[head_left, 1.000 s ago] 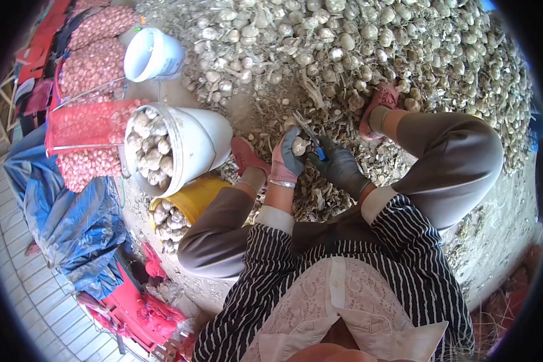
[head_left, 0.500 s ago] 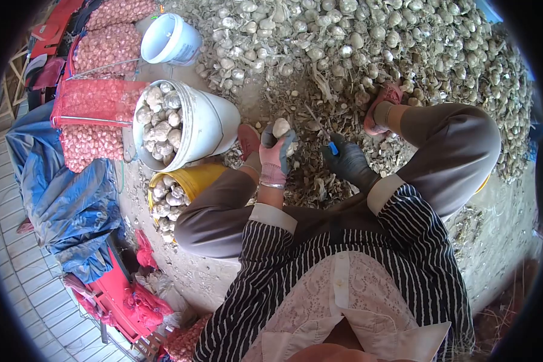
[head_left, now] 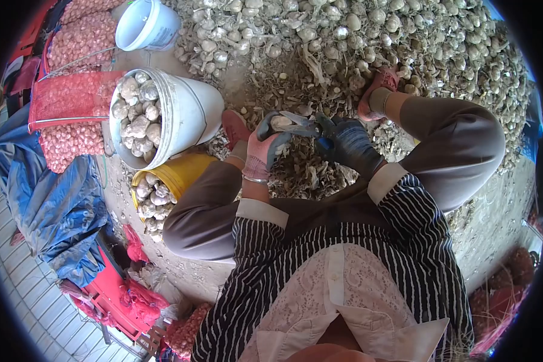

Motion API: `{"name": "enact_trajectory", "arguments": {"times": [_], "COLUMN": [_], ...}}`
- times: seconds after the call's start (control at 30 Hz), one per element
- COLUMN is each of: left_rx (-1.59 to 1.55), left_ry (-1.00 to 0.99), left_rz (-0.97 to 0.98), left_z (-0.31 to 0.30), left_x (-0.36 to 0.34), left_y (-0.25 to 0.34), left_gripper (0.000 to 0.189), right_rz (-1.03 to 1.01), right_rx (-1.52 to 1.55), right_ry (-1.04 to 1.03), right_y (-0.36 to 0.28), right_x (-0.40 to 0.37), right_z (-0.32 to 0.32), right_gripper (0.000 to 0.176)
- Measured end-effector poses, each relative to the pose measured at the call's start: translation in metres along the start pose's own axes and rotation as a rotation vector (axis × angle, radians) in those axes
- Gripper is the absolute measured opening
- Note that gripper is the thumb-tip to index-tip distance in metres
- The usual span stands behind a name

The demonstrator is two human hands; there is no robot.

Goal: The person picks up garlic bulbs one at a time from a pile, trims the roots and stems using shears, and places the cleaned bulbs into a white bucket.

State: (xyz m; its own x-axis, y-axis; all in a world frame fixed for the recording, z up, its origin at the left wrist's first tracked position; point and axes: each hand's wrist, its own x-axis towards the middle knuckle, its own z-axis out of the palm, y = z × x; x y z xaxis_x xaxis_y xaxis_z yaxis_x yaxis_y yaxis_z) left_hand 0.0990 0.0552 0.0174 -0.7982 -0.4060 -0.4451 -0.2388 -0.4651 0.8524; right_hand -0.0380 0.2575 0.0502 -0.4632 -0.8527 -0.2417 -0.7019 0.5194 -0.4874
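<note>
My left hand (head_left: 264,146), in a pink and grey glove, is closed round a garlic bulb (head_left: 280,123) above the litter of dry leaves. In a dark glove, my right hand (head_left: 351,146) grips a pair of shears (head_left: 303,129) with a blue handle. The shears' two metal blades point left and lie at the bulb, one on each side of it as far as I can see. Whether they touch the bulb's stem or its roots is hidden.
A white bucket (head_left: 193,114) and a yellow bucket (head_left: 190,174), both tipped and holding garlic, lie left. Beyond stands a light blue bucket (head_left: 163,27). Heaped garlic (head_left: 368,36) spreads ahead. Red net sacks (head_left: 72,99) and a blue tarp (head_left: 54,193) are far left.
My right hand has brought the shears left to the garlic bulb, and their blades now show apart. My left hand has turned the bulb lower. The view has shifted slightly.
</note>
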Motion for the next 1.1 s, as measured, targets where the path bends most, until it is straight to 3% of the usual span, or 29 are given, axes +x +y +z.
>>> {"name": "enact_trajectory", "arguments": {"times": [0.1,0.17,0.4,0.57,0.7,0.77,0.8,0.9,0.93,1.03,1.1], "left_rx": [0.003,0.155,0.263,0.369,0.397,0.128,0.058,-0.139,-0.032,-0.121,1.518], "left_ry": [-0.039,-0.089,-0.043,-0.074,-0.078,-0.027,0.065,0.194,0.26,0.388,0.681], "left_rz": [-0.064,0.007,0.092,0.05,0.055,0.006,-0.04,0.059,0.236,0.451,1.031], "left_z": [-0.001,0.001,-0.003,0.003,0.006,0.012,0.008,-0.007,-0.004,-0.034,-0.069], "left_x": [0.001,0.002,0.005,-0.004,-0.001,-0.002,0.0,-0.007,-0.012,-0.021,-0.039], "left_y": [-0.002,-0.008,-0.032,-0.022,-0.032,-0.032,-0.032,-0.011,0.0,0.054,0.108], "left_gripper": [0.04,0.036,0.032,0.026,0.024,0.023,0.022,0.022,0.028,0.034,0.034], "right_rz": [0.015,-0.062,-0.068,0.016,0.068,-0.032,0.099,0.406,0.455,0.535,0.578], "right_rx": [0.108,0.114,0.089,0.148,0.155,0.302,0.494,1.208,1.225,1.284,1.338], "right_ry": [-0.009,0.066,0.062,-0.109,-0.1,0.132,0.122,0.001,-0.056,-0.116,-0.131], "right_y": [0.003,0.005,0.004,0.0,0.012,0.02,0.021,0.026,0.023,0.01,0.011], "right_x": [0.001,0.0,-0.008,-0.013,-0.016,-0.016,-0.012,-0.007,-0.007,-0.009,-0.008], "right_z": [0.005,0.007,0.014,0.019,0.043,0.057,0.066,0.078,0.066,0.045,0.051], "right_gripper": [0.059,0.064,0.061,0.041,0.029,0.027,0.025,0.021,0.02,0.024,0.028]}}
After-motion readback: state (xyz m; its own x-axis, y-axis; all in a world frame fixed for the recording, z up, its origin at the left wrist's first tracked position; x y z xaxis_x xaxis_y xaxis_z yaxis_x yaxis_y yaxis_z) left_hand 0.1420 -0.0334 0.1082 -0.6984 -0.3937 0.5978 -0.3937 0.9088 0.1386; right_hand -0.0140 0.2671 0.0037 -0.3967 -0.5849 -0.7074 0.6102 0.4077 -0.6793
